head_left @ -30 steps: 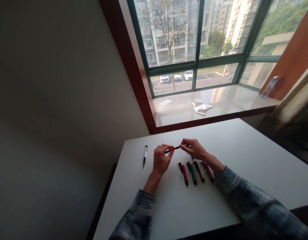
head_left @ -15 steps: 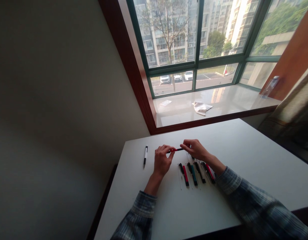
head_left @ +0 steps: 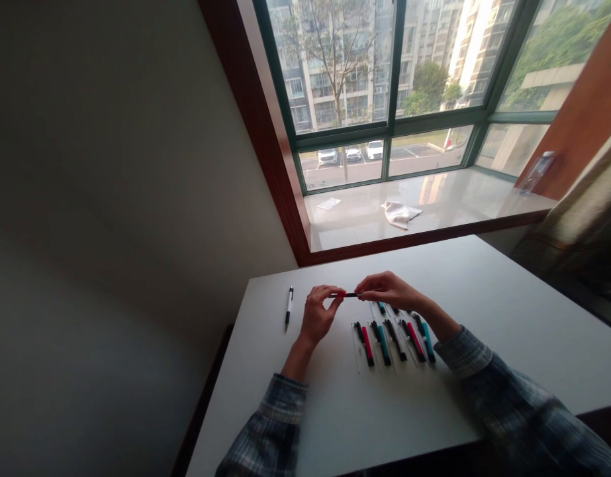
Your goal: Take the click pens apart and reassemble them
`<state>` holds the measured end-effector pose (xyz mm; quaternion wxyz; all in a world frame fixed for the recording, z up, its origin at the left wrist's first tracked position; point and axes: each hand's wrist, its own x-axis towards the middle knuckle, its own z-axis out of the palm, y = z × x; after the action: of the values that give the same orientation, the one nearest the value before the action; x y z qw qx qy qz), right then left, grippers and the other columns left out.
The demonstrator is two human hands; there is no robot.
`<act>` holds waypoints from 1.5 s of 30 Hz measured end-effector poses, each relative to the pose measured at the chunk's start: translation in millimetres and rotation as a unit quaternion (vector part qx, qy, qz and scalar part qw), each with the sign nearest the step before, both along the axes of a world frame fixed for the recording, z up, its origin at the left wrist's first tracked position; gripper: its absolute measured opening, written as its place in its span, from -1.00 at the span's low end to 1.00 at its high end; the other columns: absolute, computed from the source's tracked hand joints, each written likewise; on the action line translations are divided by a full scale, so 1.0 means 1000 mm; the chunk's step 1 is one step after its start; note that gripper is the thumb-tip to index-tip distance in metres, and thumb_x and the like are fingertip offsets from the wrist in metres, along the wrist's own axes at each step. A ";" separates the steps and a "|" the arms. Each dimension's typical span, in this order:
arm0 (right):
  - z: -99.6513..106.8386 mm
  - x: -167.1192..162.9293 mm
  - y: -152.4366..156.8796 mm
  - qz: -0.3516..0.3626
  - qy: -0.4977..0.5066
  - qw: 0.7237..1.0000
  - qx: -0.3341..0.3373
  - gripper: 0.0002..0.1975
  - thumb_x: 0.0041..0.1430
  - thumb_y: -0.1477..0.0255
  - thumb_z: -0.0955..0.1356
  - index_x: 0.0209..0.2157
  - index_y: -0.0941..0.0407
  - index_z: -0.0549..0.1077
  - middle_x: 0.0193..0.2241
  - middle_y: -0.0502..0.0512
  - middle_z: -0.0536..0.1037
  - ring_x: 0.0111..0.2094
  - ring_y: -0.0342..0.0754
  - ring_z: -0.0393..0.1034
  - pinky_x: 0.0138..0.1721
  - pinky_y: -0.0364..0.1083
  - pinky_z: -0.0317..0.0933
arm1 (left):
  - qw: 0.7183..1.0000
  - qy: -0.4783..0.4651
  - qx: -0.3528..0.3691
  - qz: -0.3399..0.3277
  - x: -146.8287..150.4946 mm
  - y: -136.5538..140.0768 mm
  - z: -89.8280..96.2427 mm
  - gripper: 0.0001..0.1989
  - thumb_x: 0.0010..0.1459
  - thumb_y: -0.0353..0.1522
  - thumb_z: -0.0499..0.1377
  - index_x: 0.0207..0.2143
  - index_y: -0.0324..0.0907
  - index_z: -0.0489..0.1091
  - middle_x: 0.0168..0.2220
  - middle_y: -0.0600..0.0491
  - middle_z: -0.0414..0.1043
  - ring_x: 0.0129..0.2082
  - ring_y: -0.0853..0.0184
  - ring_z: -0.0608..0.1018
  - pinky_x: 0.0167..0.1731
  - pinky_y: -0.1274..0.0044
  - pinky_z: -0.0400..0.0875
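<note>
Over the white table, my left hand (head_left: 318, 317) pinches the red end of a slim red-and-black pen (head_left: 351, 295), held level. At the pen's black end, the fingertips of my right hand (head_left: 388, 290) are closed; whether they grip a separate small part is too small to tell. Below the right hand lies a row of disassembled pens in red, teal and black, among them a red pen barrel (head_left: 367, 347) and a teal pen barrel (head_left: 384, 346), with thin refills beside them. More pen parts (head_left: 381, 308) are partly hidden beneath that hand.
A white-and-black pen (head_left: 289, 309) lies apart on the left of the table (head_left: 394, 417). Behind the table, the window sill (head_left: 449, 205) holds a crumpled cloth (head_left: 402, 214), a paper piece (head_left: 329, 204) and a clear bottle (head_left: 535, 173). A wall borders the left side.
My right hand has shifted slightly up and its forearm right, uncovering a blue barrel and more pen parts. My left hand has moved slightly left. Both hands stay at the pen.
</note>
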<state>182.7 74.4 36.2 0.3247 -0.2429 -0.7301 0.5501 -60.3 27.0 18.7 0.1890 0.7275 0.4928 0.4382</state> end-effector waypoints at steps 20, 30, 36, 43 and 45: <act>-0.021 -0.142 -0.040 -0.008 -0.303 0.872 0.383 -0.83 0.33 0.49 0.38 -0.06 0.13 0.54 -0.21 0.17 0.65 -0.26 0.01 0.58 -0.30 -0.12 0.36 | 0.910 -0.164 0.144 0.351 -0.055 0.016 0.011 -0.78 0.22 -0.45 0.07 -0.23 -0.13 0.52 -0.16 0.01 0.61 -0.16 0.23 0.59 -0.14 0.42 0.42; -0.030 -0.180 -0.040 0.008 -0.323 0.845 0.427 -0.81 0.37 0.60 0.30 -0.13 0.17 0.54 -0.25 0.17 0.64 -0.27 -0.02 0.54 -0.19 -0.08 0.41 | 0.915 -0.179 0.137 0.334 -0.051 0.011 0.015 -0.78 0.15 -0.48 0.10 -0.23 -0.10 0.51 -0.15 0.03 0.61 -0.19 0.24 0.57 -0.11 0.40 0.43; -0.019 -0.148 -0.043 -0.017 -0.249 0.884 0.396 -0.73 0.34 0.51 0.40 0.06 0.08 0.49 -0.11 0.14 0.64 -0.11 0.03 0.52 -0.16 -0.05 0.45 | 0.921 -0.165 0.131 0.328 -0.047 0.010 0.015 -0.77 0.13 -0.50 0.09 -0.25 -0.11 0.51 -0.16 0.04 0.60 -0.20 0.24 0.56 -0.11 0.39 0.44; -0.002 -0.028 0.001 -0.108 -0.224 0.918 0.308 -0.48 0.23 0.55 0.42 0.20 0.00 0.41 0.04 0.13 0.58 0.10 0.10 0.39 0.06 0.10 0.39 | 0.945 -0.140 0.112 0.275 -0.034 0.008 0.013 -0.75 0.13 -0.49 0.08 -0.24 -0.12 0.52 -0.18 0.02 0.57 -0.20 0.24 0.54 -0.19 0.43 0.46; -0.006 0.003 0.013 -0.119 -0.245 0.921 0.278 -0.39 0.16 0.56 0.42 0.24 -0.02 0.38 0.05 0.14 0.57 0.08 0.12 0.38 -0.01 0.09 0.41 | 0.952 -0.125 0.107 0.259 -0.028 0.006 0.012 -0.75 0.13 -0.50 0.08 -0.25 -0.11 0.53 -0.19 0.02 0.57 -0.21 0.24 0.53 -0.19 0.43 0.45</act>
<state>185.3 87.8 30.4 0.2534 -0.3550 -0.8761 0.2055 -87.9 33.0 30.5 0.0502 0.5307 0.5867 0.6097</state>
